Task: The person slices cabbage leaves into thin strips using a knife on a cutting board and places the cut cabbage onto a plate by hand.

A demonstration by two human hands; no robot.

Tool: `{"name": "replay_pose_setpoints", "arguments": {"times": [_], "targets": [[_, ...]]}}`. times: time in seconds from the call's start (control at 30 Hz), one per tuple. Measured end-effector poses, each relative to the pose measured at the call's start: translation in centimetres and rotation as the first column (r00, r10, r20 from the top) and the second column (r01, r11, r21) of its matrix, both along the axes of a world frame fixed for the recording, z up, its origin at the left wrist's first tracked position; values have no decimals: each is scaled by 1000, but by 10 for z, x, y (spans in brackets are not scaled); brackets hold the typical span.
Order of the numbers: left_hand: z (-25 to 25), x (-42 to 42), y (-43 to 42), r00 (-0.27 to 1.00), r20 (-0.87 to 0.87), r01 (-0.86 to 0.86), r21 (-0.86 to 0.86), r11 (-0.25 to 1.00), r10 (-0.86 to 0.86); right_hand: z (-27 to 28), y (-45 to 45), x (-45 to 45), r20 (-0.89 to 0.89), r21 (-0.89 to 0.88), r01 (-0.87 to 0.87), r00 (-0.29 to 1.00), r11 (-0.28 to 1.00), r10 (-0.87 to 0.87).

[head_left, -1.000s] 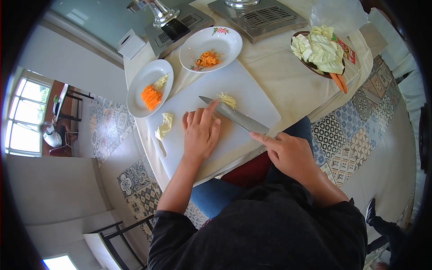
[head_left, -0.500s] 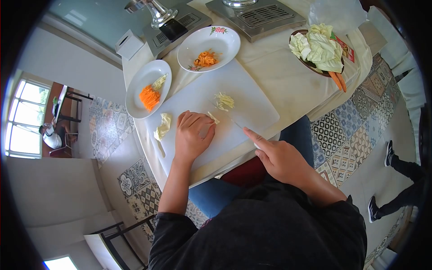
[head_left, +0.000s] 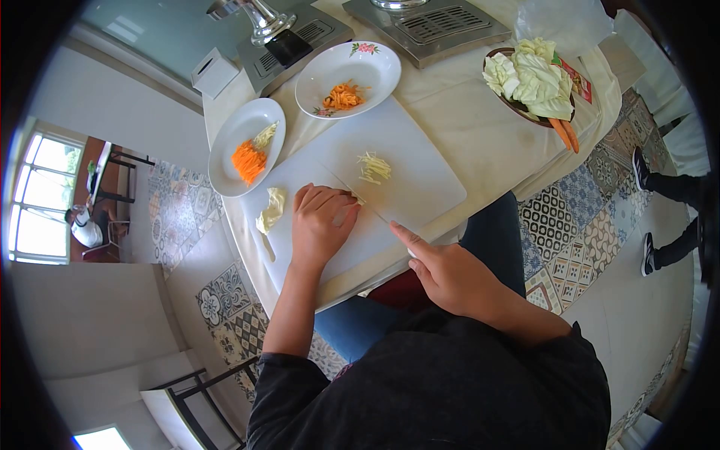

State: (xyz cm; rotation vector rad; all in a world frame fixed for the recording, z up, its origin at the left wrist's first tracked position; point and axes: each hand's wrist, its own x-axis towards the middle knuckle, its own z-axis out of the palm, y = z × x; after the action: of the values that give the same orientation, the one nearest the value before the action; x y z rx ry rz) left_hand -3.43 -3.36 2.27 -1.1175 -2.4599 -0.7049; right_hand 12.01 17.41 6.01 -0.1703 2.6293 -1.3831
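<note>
On the white cutting board (head_left: pixel 420 165), my left hand (head_left: pixel 322 217) is closed with curled fingertips over a small piece of cabbage (head_left: pixel 359 200), mostly hidden beneath them. My right hand (head_left: pixel 454 276) grips a knife (head_left: pixel 379 215), its index finger stretched along the spine. The thin blade slants up and left, close beside my left fingertips and the cabbage. Just beyond the blade lies a small heap of shredded cabbage (head_left: pixel 373 167). A loose cabbage leaf (head_left: pixel 271 211) rests on the board to the left of my left hand.
Behind the board stand an oval plate (head_left: pixel 225 142) with shredded carrot and cabbage, and a flowered dish (head_left: pixel 382 82) with carrot strips. A bowl (head_left: pixel 517 109) of cabbage leaves and carrots sits at the right. Portable stoves (head_left: pixel 435 30) are at the back. Another person's legs (head_left: pixel 675 217) show at right.
My right hand has moved left and slightly down, bringing the knife blade against my left fingertips' side. My left hand stays put. The other person's legs have shifted upward in view.
</note>
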Motion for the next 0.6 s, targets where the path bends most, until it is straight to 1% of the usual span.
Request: {"name": "replay_pose_setpoints", "arguments": {"times": [0.43,0.53,0.6], "targets": [[-2,3,3,999,-35,-42,-32,999,41,-6,-9,2,-58,52,17,998,998,-14],[-2,5,3,997,-49,-53,-44,998,51,-9,-8,3,-90,29,23,996,999,-21],[-2,6,4,997,-59,-61,-53,997,57,-3,-4,4,-38,49,-4,999,999,6]]}}
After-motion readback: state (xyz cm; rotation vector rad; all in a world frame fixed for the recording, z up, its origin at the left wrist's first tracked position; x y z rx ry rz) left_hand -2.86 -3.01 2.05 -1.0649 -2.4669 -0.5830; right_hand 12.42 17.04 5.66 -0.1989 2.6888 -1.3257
